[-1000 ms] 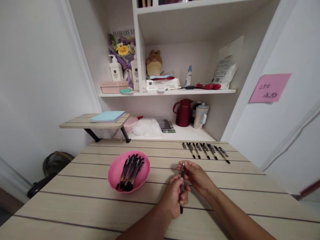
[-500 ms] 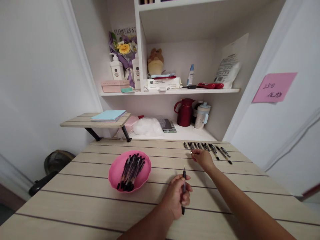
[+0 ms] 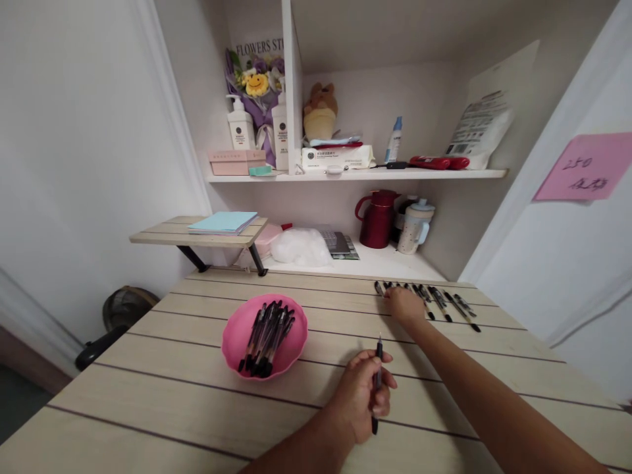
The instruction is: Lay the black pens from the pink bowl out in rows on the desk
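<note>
Up front, L hand (image 3: 363, 395) fingers clamped on pen (image 3: 376, 385), R hand (image 3: 405, 305) at pen row (image 3: 444, 303), grip unclear, bare table (image 3: 148, 395) left.

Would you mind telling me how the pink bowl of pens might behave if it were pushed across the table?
The pink bowl looks thin and light, so it would probably slide easily on the smooth table. Its wavy rim seems flexible, so it may deform. The pens lie loose, leaning on one side, and would likely shift or rattle.
</note>
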Demonstrator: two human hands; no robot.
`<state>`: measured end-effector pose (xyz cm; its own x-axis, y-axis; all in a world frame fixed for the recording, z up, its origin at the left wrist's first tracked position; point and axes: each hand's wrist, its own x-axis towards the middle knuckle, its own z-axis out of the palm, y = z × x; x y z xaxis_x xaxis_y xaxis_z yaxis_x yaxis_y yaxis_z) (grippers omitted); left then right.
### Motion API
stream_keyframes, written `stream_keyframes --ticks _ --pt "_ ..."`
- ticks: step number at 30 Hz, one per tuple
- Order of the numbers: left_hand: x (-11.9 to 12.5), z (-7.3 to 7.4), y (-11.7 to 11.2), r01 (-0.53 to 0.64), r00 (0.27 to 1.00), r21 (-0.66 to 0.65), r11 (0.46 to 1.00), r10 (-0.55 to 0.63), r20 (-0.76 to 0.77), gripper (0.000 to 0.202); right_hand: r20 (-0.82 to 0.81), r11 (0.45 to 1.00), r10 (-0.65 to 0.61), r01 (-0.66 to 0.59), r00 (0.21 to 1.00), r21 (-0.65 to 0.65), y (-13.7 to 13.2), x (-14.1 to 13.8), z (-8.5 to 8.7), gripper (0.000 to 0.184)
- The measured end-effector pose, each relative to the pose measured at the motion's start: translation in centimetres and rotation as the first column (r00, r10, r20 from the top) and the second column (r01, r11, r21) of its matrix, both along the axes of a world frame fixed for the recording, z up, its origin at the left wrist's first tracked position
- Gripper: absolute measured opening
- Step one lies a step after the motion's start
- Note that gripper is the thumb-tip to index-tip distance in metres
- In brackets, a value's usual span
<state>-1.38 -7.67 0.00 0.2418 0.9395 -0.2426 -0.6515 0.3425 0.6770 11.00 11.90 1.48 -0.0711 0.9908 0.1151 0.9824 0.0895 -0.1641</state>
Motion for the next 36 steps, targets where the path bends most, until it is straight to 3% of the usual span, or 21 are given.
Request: stream_keyframes --ticks 17,22,26,28,30,33,36 --pt "0.1 -0.2 -0.1 0.009 1.000 -0.015 1.000 -0.009 0.021 0.032 0.115 1.000 0.009 -0.011 0.993 0.017 1.0 -0.4 -0.5 0.027" --pt "0.0 -0.2 -0.1 0.001 1.000 -0.030 1.000 0.000 0.026 0.029 0.108 1.000 0.012 -0.015 0.994 0.026 0.3 -0.4 0.0 0.024" --pt "0.0 -0.2 0.0 -0.041 0.997 -0.050 0.998 0.044 0.059 0.030 0.079 0.999 0.007 -0.009 0.997 0.036 -1.8 0.1 0.6 0.021" --pt "0.0 -0.1 0.1 -0.100 0.989 -0.066 0.993 0.106 0.106 0.029 -0.020 0.998 0.053 -0.053 0.998 0.016 -3.9 0.4 0.8 0.020" --pt "0.1 -0.1 0.4 -0.193 0.963 -0.062 0.979 0.201 0.182 0.027 -0.217 0.985 0.156 -0.169 0.964 -0.045 -6.8 0.6 0.8 0.026" --pt "0.0 -0.2 0.8 -0.331 0.897 -0.049 0.942 0.330 0.295 0.026 -0.587 0.915 0.218 -0.372 0.780 -0.155 -11.7 0.4 0.2 0.042" --pt "-0.1 -0.4 1.1 -0.356 0.869 -0.066 0.932 0.357 0.342 0.024 -0.748 0.874 0.214 -0.465 0.628 -0.142 -15.6 -0.4 -0.8 0.030"
